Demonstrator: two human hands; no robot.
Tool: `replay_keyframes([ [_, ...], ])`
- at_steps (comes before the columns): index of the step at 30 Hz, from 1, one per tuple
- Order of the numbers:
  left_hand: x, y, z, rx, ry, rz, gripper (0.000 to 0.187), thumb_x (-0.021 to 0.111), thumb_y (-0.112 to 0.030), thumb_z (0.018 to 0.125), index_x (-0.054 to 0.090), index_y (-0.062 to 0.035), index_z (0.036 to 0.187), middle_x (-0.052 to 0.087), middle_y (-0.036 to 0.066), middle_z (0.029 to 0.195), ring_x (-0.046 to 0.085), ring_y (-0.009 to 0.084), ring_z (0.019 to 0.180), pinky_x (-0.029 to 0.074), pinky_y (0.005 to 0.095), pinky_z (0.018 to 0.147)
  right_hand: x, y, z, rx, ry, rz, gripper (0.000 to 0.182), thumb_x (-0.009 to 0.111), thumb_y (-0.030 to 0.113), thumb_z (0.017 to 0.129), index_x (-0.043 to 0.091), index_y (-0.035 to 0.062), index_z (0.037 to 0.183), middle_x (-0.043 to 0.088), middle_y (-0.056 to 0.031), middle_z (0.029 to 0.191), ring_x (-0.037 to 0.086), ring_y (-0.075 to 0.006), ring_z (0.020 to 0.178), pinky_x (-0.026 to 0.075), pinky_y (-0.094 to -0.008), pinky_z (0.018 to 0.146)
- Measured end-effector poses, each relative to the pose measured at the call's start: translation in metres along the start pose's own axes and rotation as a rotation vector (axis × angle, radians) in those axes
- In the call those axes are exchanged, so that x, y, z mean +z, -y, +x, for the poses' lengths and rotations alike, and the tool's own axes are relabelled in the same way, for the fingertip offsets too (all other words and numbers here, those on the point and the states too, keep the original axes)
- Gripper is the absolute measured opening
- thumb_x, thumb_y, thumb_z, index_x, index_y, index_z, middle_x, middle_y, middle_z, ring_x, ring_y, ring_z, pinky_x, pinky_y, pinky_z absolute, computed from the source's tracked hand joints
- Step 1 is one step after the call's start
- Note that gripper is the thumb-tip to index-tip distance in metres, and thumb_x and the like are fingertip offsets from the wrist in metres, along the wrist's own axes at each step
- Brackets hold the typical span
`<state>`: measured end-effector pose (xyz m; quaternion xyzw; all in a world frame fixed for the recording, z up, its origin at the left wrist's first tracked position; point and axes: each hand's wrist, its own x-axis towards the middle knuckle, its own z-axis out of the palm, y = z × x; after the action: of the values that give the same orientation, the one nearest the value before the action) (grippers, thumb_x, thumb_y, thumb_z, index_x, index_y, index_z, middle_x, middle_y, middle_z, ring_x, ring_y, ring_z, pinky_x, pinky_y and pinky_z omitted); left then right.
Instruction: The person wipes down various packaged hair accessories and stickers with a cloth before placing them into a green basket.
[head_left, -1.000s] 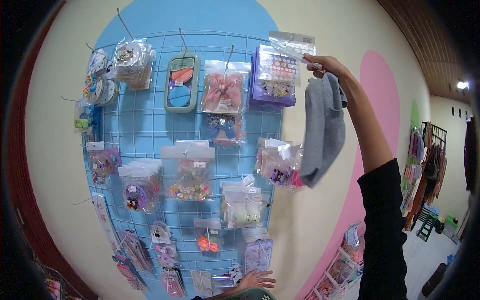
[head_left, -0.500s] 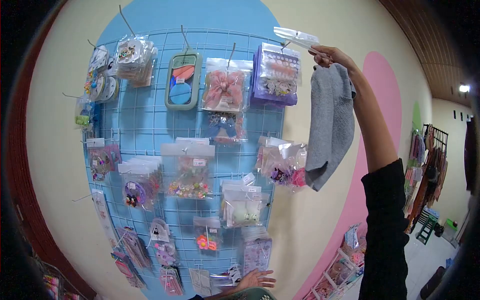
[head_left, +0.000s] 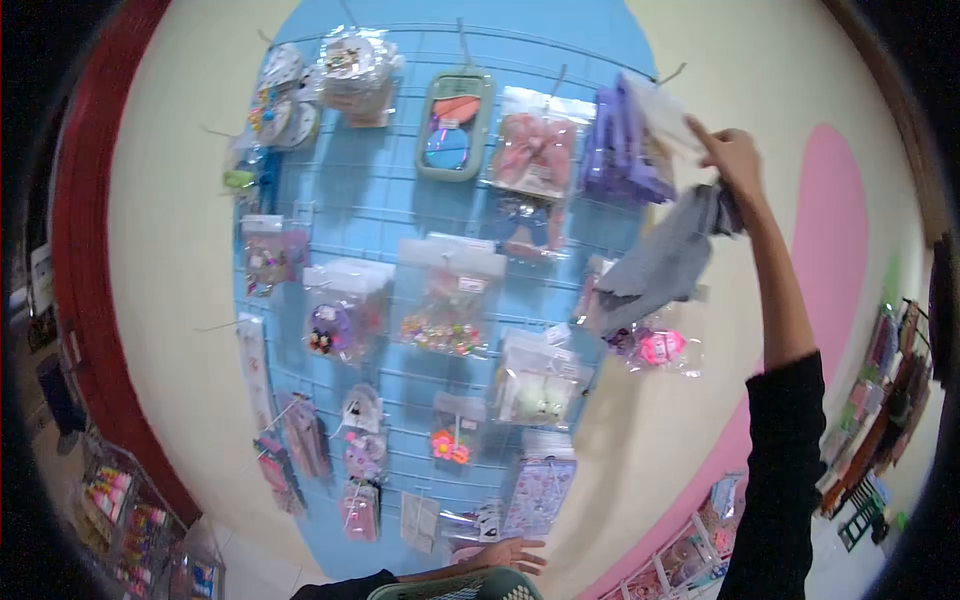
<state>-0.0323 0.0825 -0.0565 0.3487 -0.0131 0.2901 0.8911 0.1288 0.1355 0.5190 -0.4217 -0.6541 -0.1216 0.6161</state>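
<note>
My right hand (head_left: pixel 735 165) is raised at the upper right, its fingers closed around a grey cloth (head_left: pixel 655 255). The cloth hangs slanting down to the left, over part of the small packets below. A finger reaches to the edge of a tilted clear packet (head_left: pixel 665 120), beside purple packets (head_left: pixel 620 145) under a hook; blur hides whether it touches. Low in the view, my left hand (head_left: pixel 512 555) has its fingers stretched out and grips nothing visible. Just below it is the rim of a green basket (head_left: pixel 460 584).
A wire grid (head_left: pixel 400 215) on the wall carries several hooks with bagged hair accessories, including a pink bow (head_left: pixel 535 150) and a green-framed case (head_left: pixel 457 125). Bare hooks stick out at the left. A white rack (head_left: pixel 670 560) stands lower right; clear bins (head_left: pixel 130 520) stand lower left.
My view has turned, so the grid appears further right and higher. My right hand has lowered relative to the hook, the clear packet has tilted down beside the purple ones, and the cloth has swung left.
</note>
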Motion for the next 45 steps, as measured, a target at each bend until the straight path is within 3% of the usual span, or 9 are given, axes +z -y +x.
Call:
replay_keyframes([
  [4,-0.01,0.025,-0.047,0.077,0.031,0.099,0.051,0.044,-0.013,0.076,0.017,-0.0001,0.118,0.035,0.014,0.112,0.043,0.024,0.093,0.035,0.0361,0.081,-0.009,0.027,-0.062,-0.36,-0.235,-0.158,0.05,0.056,0.046,0.059,0.055,-0.0029,0.069,0.053,-0.0133,0.053,0.054,-0.0219,0.052,0.042,-0.0306,0.055],
  [7,0.006,0.027,-0.056,0.094,-0.164,0.335,0.054,0.047,-0.013,0.074,0.018,-0.0002,0.118,0.032,0.01,0.115,0.044,0.0217,0.09,0.036,0.034,0.079,0.01,0.061,-0.081,-0.448,0.038,-0.153,0.046,0.058,0.044,0.056,0.057,-0.0012,0.062,0.053,-0.0152,0.052,0.054,-0.0238,0.052,0.042,-0.0309,0.056],
  [17,0.058,-0.024,-0.107,-0.047,-0.154,0.16,0.044,0.032,-0.03,0.08,0.026,-0.0014,0.114,0.046,0.015,0.092,0.047,0.0233,0.085,0.039,0.0331,0.073,0.066,0.088,-0.062,0.144,0.66,0.283,0.049,0.06,0.036,0.062,0.051,-0.0068,0.084,0.053,-0.016,0.079,0.053,-0.0184,0.047,0.045,-0.0239,0.052],
  [23,0.072,-0.036,-0.13,-0.082,-0.154,0.112,0.043,0.029,-0.03,0.081,0.029,-0.0013,0.113,0.047,0.014,0.092,0.047,0.0224,0.084,0.038,0.0331,0.075,0.033,0.101,-0.066,0.359,0.727,0.598,0.021,0.058,0.016,0.065,0.054,-0.0003,0.076,0.055,-0.0058,0.058,0.051,-0.0113,0.045,0.044,-0.0217,0.044],
  [28,0.068,-0.037,-0.148,-0.09,-0.193,0.153,0.044,0.032,-0.032,0.081,0.028,-0.0046,0.115,0.046,0.014,0.092,0.048,0.0218,0.084,0.039,0.0309,0.074,-0.017,0.098,-0.06,0.115,0.75,0.547,0.03,0.049,0.017,0.072,0.047,0.0041,0.099,0.051,-0.0061,0.087,0.048,-0.0095,0.077,0.04,-0.0167,0.061],
  [32,0.084,-0.046,-0.154,0.062,0.005,0.251,0.042,0.038,-0.024,0.08,0.028,-0.0047,0.116,0.046,0.011,0.093,0.048,0.0202,0.083,0.041,0.0283,0.071,-0.038,0.132,-0.181,-0.371,0.189,0.327,0.038,0.042,0.006,0.071,0.036,0.0005,0.109,0.048,-0.0091,0.094,0.046,-0.0146,0.086,0.039,-0.0221,0.071],
  [35,0.103,-0.053,-0.156,0.093,-0.058,0.204,0.04,0.041,-0.011,0.077,0.029,-0.0041,0.115,0.046,0.009,0.094,0.049,0.019,0.08,0.042,0.0261,0.068,-0.02,0.107,-0.236,0.13,0.879,0.598,0.03,0.043,0.004,0.07,0.041,-0.001,0.099,0.049,-0.0094,0.092,0.049,-0.0165,0.082,0.041,-0.0234,0.068],
  [41,0.097,-0.051,-0.158,0.012,-0.148,0.185,0.038,0.039,-0.015,0.078,0.03,-0.0031,0.113,0.046,0.011,0.094,0.048,0.0203,0.083,0.041,0.0282,0.071,0.081,0.104,-0.435,-0.083,1.804,0.422,0.016,0.054,0.009,0.066,0.05,0.0035,0.081,0.052,-0.0093,0.068,0.051,-0.0173,0.071,0.04,-0.0277,0.059],
  [45,0.086,-0.049,-0.158,-0.041,-0.237,0.243,0.037,0.037,-0.017,0.079,0.03,-0.0025,0.113,0.046,0.013,0.094,0.048,0.0212,0.084,0.04,0.0297,0.073,0.06,0.133,-0.383,-0.142,1.147,0.046,0.023,0.058,0.019,0.064,0.054,0.0028,0.08,0.055,-0.0139,0.07,0.054,-0.024,0.062,0.041,-0.0301,0.057],
])
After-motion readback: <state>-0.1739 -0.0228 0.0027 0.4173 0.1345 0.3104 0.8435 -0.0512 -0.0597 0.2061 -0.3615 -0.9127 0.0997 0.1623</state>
